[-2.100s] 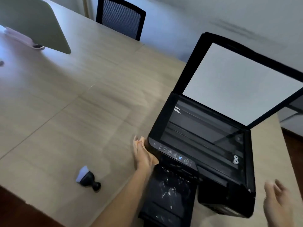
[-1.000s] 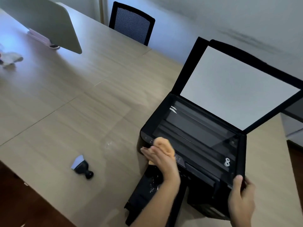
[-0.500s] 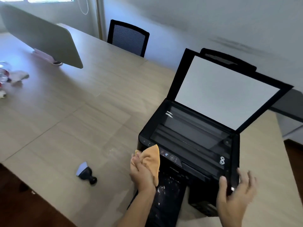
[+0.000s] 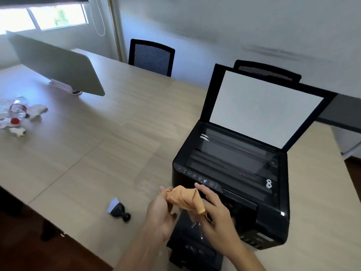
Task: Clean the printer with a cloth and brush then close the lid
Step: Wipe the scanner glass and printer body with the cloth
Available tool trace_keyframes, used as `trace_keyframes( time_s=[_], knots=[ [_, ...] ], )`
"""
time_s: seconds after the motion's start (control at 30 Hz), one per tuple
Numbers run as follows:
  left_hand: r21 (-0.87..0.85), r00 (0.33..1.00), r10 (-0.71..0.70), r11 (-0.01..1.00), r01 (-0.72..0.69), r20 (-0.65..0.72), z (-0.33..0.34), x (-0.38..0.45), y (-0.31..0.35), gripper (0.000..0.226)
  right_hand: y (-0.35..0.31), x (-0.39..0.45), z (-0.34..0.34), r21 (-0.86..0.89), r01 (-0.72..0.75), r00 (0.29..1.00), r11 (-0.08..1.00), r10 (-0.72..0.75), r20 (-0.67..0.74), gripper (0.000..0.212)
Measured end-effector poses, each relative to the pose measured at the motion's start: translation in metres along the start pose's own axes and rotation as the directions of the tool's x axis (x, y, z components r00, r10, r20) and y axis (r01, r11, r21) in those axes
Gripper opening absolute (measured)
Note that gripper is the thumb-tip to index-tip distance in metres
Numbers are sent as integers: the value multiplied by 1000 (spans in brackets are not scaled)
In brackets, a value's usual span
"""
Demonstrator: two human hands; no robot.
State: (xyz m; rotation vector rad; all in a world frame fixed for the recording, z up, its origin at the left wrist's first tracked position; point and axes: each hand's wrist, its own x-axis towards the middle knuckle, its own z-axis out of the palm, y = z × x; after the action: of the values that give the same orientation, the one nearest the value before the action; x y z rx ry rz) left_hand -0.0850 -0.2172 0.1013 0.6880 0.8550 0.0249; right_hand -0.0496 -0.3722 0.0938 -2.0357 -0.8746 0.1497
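An orange cloth is bunched between both hands just in front of the printer, left hand and right hand each gripping it. The lid stands open; a brush lies on the table.

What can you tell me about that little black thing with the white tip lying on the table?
It looks like the small brush. It has a short, stubby black handle ending in a round knob, and a flat, pale fan of bristles at the other end. It lies on its side on the light wooden table, bristles pointing away from the person, knob toward the near edge. It sits left of the black printer and apart from it. Nothing touches it: both hands are busy elsewhere.
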Motion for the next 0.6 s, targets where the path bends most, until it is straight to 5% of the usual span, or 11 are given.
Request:
trace_keyframes(
  time_s=[0.1,0.17,0.23,0.3,0.37,0.47,0.53,0.6],
  knots=[
    [362,965,219,919,-155,-143,-12,-6,3,50,-19,7,-3,153,-139,988,978,127,88,18],
    [493,890,453,787,-371,-53,-22,-7,10,65,-25,13,-5,172,-231,967,958,207,147,10],
    [491,915,347,773,-402,204,-29,-3,19,84,-26,19,-8,216,-303,939,928,253,232,9],
    [455,897,55,847,-275,439,-32,-5,25,70,-29,24,-7,275,-320,931,907,247,270,14],
    [481,847,-96,853,-201,523,-35,-3,22,33,-29,28,-8,285,-292,951,913,247,184,16],
    [403,874,-24,893,-199,485,-40,11,14,25,-16,27,-24,333,-299,927,894,355,-122,12],
    [278,933,92,940,-197,349,-50,29,14,38,3,19,-44,360,-315,857,878,426,-289,10],
    [188,967,217,952,-240,134,-58,48,19,29,28,7,-68,318,-358,777,878,469,-420,9]
  ],
)
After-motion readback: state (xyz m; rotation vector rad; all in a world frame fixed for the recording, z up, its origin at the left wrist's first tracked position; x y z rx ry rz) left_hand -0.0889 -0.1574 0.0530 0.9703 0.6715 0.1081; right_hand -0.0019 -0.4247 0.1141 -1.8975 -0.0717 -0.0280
